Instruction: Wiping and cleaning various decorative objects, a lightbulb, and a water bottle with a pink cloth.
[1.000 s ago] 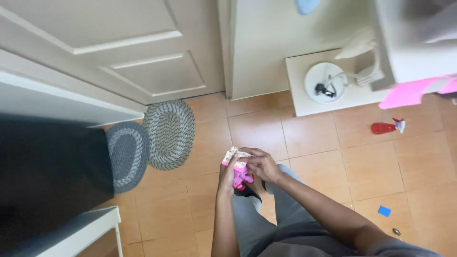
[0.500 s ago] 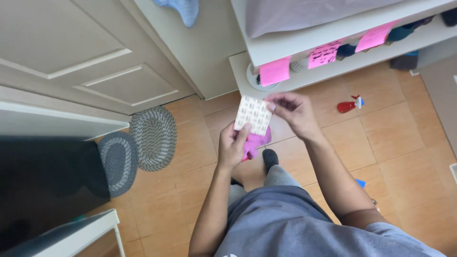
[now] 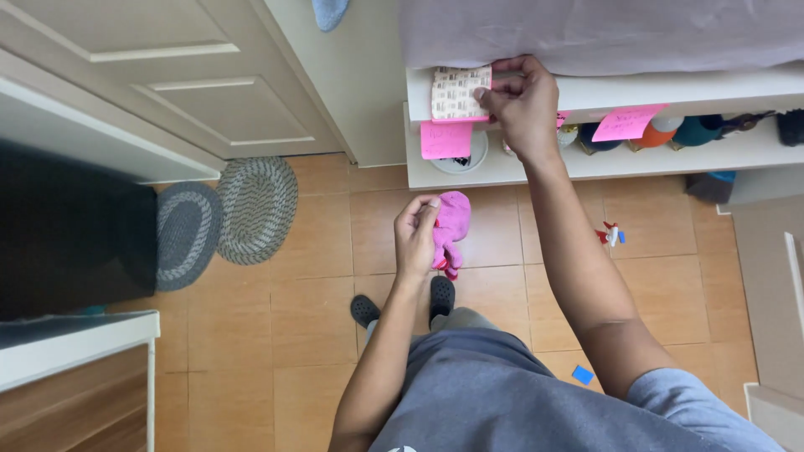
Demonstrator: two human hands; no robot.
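My right hand [image 3: 523, 100] is raised to the edge of a white shelf unit [image 3: 670, 88] and pinches a small white printed sheet [image 3: 456, 92] against the shelf's front edge. My left hand [image 3: 417, 234] hangs lower, over the tiled floor, closed on a pink cloth-like thing [image 3: 452, 226] with a bit of red at its bottom. Pink sticky notes [image 3: 445, 139] hang from the shelf edge just below the sheet, and another pink note [image 3: 626, 122] is further right.
A white door [image 3: 167, 84] stands at upper left, with two round braided mats [image 3: 255, 209] on the tile floor in front of it. Cups and small containers [image 3: 670, 132] fill the lower shelf. A small red toy [image 3: 610, 235] and a blue scrap [image 3: 582, 374] lie on the floor.
My right hand has lifted the white sheet away from my left hand and up to the shelf edge. The left hand stays low with the pink thing. The view has tilted towards the shelf.
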